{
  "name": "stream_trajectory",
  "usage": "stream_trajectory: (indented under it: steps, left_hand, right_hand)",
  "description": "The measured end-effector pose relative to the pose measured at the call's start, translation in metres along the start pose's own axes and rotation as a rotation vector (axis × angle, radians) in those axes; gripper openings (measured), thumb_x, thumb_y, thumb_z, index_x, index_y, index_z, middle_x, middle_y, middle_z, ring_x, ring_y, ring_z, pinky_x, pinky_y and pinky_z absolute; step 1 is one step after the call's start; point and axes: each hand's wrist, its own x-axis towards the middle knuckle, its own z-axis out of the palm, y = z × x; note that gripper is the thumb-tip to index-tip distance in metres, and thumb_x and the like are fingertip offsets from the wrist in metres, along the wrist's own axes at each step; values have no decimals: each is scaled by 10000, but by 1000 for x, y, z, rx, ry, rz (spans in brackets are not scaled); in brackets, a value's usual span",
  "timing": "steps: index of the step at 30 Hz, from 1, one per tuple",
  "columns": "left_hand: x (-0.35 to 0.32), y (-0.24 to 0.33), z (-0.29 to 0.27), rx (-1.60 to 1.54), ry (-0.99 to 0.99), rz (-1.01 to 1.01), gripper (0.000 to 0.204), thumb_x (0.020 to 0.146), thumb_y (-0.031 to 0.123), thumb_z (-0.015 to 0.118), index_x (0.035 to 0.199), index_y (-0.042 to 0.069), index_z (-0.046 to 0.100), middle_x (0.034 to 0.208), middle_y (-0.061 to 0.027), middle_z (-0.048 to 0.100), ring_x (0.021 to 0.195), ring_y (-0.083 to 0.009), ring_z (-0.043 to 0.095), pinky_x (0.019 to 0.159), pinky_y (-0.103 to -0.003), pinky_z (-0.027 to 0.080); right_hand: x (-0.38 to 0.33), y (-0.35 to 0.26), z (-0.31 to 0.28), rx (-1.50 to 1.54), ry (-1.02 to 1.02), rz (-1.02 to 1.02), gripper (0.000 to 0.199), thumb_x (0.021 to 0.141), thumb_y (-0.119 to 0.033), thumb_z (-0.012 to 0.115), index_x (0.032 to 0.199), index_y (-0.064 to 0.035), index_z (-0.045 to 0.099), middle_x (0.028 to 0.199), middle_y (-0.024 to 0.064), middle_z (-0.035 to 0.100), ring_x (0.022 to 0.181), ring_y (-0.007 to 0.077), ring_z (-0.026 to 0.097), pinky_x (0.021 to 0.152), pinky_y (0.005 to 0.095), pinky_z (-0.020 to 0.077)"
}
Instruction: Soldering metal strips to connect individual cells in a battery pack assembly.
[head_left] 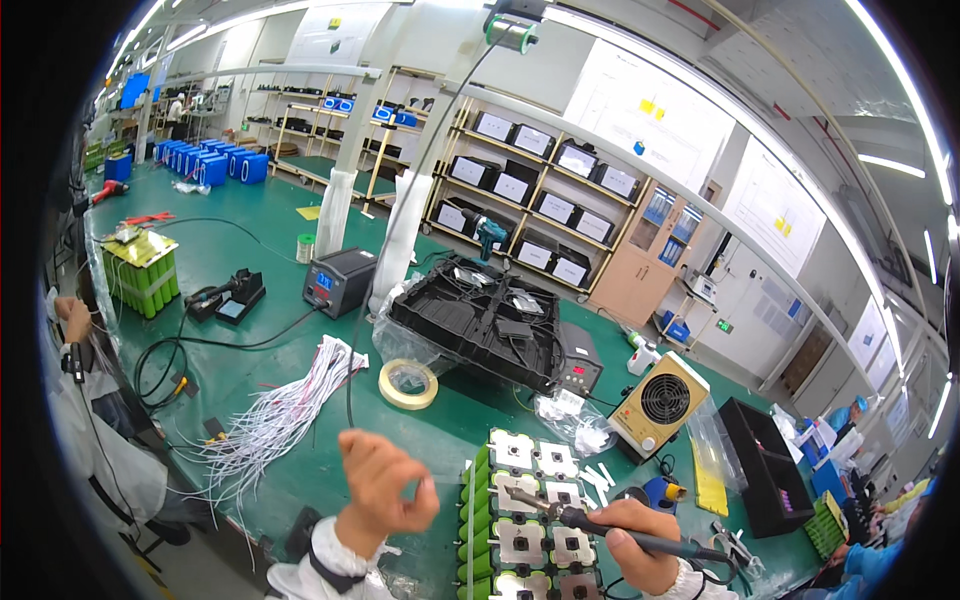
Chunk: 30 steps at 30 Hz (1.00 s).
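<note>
My right hand (645, 545) grips a soldering iron (575, 518), its tip pointing left over a battery pack (520, 545). Green cylindrical cells make up the pack, topped with rows of square metal plates. Just left of the pack, my left hand (380, 490) is raised with curled fingers. Solder wire (400, 205) runs down from a green-rimmed spool (512, 36) overhead and ends at those fingers. I cannot make out the wire's end inside them. Whether the iron's tip touches a plate is also unclear.
White leads (290, 410) lie fanned at left, near a tape roll (408, 384). Behind are a black plastic case (480, 320) and a soldering station (340, 280). A small fan unit (660, 405) and black bin (765, 465) stand right. Another person's hand (72, 318) shows far left.
</note>
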Motion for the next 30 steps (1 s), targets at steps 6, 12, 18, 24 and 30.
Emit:
stream_trajectory:
  steps: [6,12,18,24,30]
  left_hand:
    - [-33,51,-16,-37,-71,46,149,594,157,646,732,188,600,730,32,528,729,-217,497,770,-397,345]
    - [-39,48,-4,-58,-105,20,75,649,182,666,681,194,599,667,62,518,715,-176,510,771,-371,331]
    - [-39,49,-4,-58,-110,2,76,662,185,663,677,190,588,655,57,512,714,-182,513,775,-374,335]
    - [-39,48,-5,-58,-110,-5,73,669,185,663,675,189,590,653,57,514,716,-182,519,774,-375,339]
    - [-38,49,-5,-75,-119,-9,73,664,177,668,683,190,599,656,60,515,704,-178,518,772,-368,340]
  right_hand:
    - [-18,-21,0,53,-41,-52,212,977,-135,653,1049,58,706,865,156,679,715,235,621,655,343,483]
    - [-27,-29,6,-25,-86,-74,208,993,-138,637,1072,40,710,930,168,687,746,253,650,667,363,497]
    - [-31,-30,5,-6,-92,-36,204,992,-132,641,1071,42,710,940,162,688,718,230,648,643,348,495]
    - [-30,-24,10,-11,-72,-91,196,988,-128,650,1054,48,708,917,168,691,727,244,654,647,352,500]
    - [-29,-25,10,-22,-77,-76,200,985,-139,654,1044,44,711,916,174,693,748,271,660,667,369,507]
